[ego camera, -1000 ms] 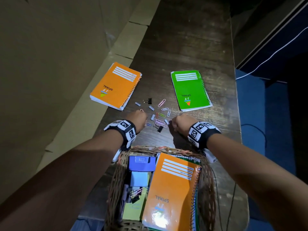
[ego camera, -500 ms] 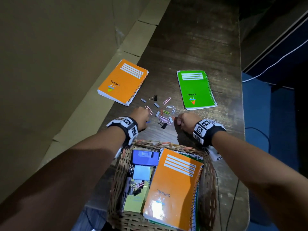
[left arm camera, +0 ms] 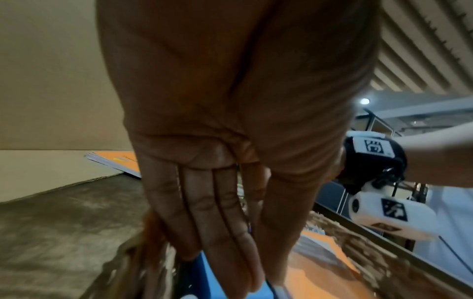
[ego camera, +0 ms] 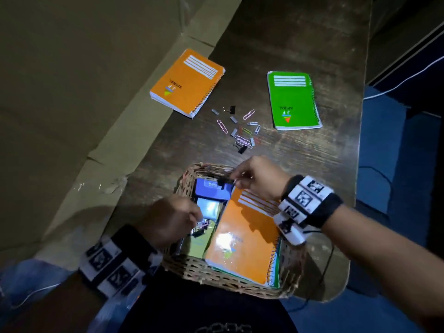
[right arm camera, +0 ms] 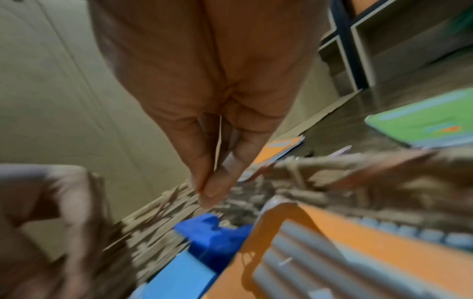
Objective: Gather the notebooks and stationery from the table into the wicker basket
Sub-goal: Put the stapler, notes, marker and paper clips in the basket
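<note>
The wicker basket (ego camera: pixel 206 272) stands at the table's near edge and holds an orange notebook (ego camera: pixel 242 236), a blue box (ego camera: pixel 211 193) and small items. My right hand (ego camera: pixel 234 180) is over its far rim, thumb and forefinger pinching a black binder clip (ego camera: pixel 222 183) above the blue box. My left hand (ego camera: pixel 195 216) reaches into the left side, its straight fingers and thumb pinching small paper clips, mostly hidden. On the table lie an orange notebook (ego camera: pixel 187 82), a green notebook (ego camera: pixel 293 99) and scattered clips (ego camera: pixel 242 133). Both pinches show in the wrist views (left arm camera: pixel 263 283) (right arm camera: pixel 204 192).
A large cardboard sheet (ego camera: pixel 72 92) leans along the table's left side, under the orange notebook's edge. The dark wooden table's right edge (ego camera: pixel 360 140) drops to a blue floor. A thin black cable (ego camera: pixel 329 260) hangs from my right wristband past the basket.
Both hands have pulled back from the clip pile on the table and now hover over the basket. A black binder clip now hangs at my right fingertips.
</note>
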The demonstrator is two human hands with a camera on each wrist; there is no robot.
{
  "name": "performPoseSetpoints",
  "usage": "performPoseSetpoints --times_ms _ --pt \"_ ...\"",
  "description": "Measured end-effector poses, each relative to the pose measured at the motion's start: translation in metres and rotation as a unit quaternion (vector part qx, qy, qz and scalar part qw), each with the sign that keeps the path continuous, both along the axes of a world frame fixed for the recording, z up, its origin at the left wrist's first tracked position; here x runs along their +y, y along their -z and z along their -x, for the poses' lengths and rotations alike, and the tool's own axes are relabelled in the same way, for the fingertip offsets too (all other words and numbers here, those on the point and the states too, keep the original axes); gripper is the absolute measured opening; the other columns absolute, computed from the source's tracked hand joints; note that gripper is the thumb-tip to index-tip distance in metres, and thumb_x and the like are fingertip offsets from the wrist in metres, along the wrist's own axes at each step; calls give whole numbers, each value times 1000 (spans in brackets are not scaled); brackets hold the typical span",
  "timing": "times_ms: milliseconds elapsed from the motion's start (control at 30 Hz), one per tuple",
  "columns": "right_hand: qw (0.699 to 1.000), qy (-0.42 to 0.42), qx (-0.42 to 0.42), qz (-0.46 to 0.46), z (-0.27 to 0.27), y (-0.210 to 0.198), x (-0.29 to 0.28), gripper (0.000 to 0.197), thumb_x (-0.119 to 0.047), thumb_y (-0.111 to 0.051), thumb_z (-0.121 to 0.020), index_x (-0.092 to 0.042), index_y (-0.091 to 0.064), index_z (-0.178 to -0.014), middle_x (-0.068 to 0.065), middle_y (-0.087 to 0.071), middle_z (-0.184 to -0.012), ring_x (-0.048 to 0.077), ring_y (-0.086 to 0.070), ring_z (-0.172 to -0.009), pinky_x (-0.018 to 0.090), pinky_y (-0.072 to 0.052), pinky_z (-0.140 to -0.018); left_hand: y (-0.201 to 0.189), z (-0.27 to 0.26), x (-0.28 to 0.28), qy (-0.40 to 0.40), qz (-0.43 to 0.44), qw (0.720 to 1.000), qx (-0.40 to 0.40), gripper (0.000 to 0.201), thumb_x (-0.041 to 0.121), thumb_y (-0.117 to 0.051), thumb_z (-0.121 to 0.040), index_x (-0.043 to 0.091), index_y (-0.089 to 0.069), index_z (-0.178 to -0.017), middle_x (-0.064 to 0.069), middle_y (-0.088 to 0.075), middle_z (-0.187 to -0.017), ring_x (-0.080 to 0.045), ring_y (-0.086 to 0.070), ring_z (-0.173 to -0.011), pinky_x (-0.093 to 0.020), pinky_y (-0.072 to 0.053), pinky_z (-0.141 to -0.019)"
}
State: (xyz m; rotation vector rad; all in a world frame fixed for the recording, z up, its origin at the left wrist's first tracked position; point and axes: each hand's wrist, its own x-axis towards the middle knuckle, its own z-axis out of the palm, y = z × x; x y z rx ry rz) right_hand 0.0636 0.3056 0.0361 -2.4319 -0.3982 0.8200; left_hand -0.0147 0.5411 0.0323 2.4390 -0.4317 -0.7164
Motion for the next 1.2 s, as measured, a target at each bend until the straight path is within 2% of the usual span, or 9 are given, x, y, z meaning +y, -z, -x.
performPoseSetpoints --times_ms 67,167,300,400,533,600,700,800,1200 --pt "999 -28 7 -18 18 5 16 21 -3 -62 -81 -10 -74 -97 4 -74 -93 10 -62 -81 4 -38 -65 14 13 9 -3 -9 1000 -24 20 12 -63 -64 22 -79 -73 2 -78 -77 -17 -73 -72 -27 -59 -67" --pt "996 -10 32 -82 37 11 32 23 3 -59 -81 -7 -74 -94 7 -76 -90 11 -65 -77 -4 -36 -62 14 11 7 17 29 997 -65 25 10 -58 -65 13 -79 -77 -3 -77 -75 -18 -73 -67 -19 -50 -63" --pt "985 -33 101 -134 63 16 49 23 4 -58 -83 -5 -73 -97 13 -76 -89 12 -69 -80 5 -46 -68 10 -9 9 -188 62 977 -77 34 18 -47 -75 15 -76 -92 -5 -77 -86 -21 -70 -78 -15 -44 -66" --pt "990 -49 74 -111 53 12 42 23 -2 -58 -87 -10 -72 -104 9 -75 -102 14 -69 -93 17 -48 -79 -4 -28 12 -202 69 974 -81 27 22 -51 -83 17 -73 -96 -2 -76 -86 -18 -70 -77 -24 -52 -74" --pt "987 112 -80 -83 -17 -2 -9 19 -9 -64 -84 -14 -71 -101 8 -74 -97 17 -67 -86 31 -54 -84 -16 -89 4 -103 -42 982 -151 18 19 -60 -88 14 -70 -102 -6 -73 -99 -24 -67 -86 -36 -55 -80" --pt "985 102 -142 -1 -60 -5 -35 23 -10 -64 -82 -17 -72 -101 9 -74 -95 22 -68 -83 34 -54 -79 -11 -135 -12 -10 -117 982 -151 17 22 -58 -89 14 -68 -100 -9 -70 -100 -29 -64 -90 -37 -53 -77" --pt "981 22 -84 172 -102 9 -53 27 -14 -62 -78 -25 -70 -102 10 -73 -99 29 -68 -90 31 -53 -76 6 -196 -41 119 -177 967 -137 18 19 -56 -88 15 -68 -101 -11 -69 -102 -31 -63 -96 -35 -52 -76" --pt "977 12 -47 209 -116 31 -50 29 -21 -67 -71 -24 -69 -99 9 -72 -97 31 -67 -92 29 -51 -75 25 -230 -67 194 -210 947 -149 22 10 -56 -86 17 -69 -103 -12 -68 -104 -32 -63 -98 -37 -53 -75" --pt "978 -40 -58 198 -128 68 -35 19 -13 -60 -77 -12 -67 -95 19 -67 -101 36 -65 -94 37 -55 -80 73 -252 -84 230 -272 920 -164 23 0 -55 -82 11 -65 -100 -11 -65 -106 -31 -64 -96 -37 -50 -72"
